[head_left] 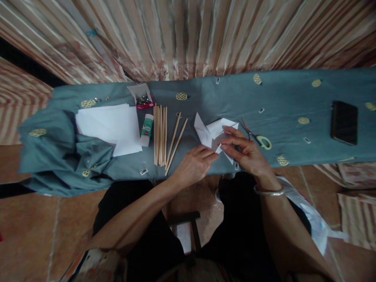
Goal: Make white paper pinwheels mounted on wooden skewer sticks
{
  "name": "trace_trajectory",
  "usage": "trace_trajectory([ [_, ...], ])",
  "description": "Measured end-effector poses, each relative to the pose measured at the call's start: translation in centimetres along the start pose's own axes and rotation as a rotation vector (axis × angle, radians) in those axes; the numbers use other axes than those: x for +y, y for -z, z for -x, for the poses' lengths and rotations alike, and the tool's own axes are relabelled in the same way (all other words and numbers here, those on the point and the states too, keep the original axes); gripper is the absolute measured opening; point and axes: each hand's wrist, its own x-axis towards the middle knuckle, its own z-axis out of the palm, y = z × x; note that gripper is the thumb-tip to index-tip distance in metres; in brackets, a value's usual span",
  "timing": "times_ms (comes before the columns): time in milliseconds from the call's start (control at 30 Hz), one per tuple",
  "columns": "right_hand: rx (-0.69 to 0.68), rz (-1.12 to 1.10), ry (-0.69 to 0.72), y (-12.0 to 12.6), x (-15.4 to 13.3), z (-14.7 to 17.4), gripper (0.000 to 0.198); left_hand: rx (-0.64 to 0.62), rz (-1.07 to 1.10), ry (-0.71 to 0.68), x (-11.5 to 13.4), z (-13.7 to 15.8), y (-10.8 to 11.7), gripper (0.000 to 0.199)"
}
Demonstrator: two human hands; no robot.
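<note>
A white paper with cut, bent flaps (201, 129), shaped like a pinwheel, is between my hands near the table's front edge. My left hand (196, 163) is closed, its fingertips pinching the near edge of the paper. On the right side, my right hand (245, 150) grips the paper with thumb and fingers bent together, a silver bangle on its wrist. Both hands hide part of the paper's lower half. Scissors with light green handles (263, 141) lie just beyond my right hand. To the left of the paper are loose wooden sticks (176, 145).
A green-and-white glue stick (147, 127) lies beside several wooden sticks (159, 135). Behind it sits an open red box of metal pins (143, 100). White sheets (108, 125) are at the left, partly under bunched cloth (58, 152). A dark phone (344, 122) lies far right.
</note>
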Motion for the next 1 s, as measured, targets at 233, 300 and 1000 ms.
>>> trace_trajectory([
  [233,-0.109,0.017,-0.030,1.3,-0.2,0.4,0.019,-0.009,0.002,-0.035,-0.2,0.3,-0.3,0.023],
  [300,-0.110,0.015,-0.027,1.4,-0.1,0.5,0.014,-0.020,-0.006,-0.028,-0.2,0.3,-0.4,0.023],
  [1000,-0.212,0.052,-0.038,2.0,-0.1,1.3,0.018,-0.060,0.032,-0.011,-0.2,0.4,-0.2,0.022],
])
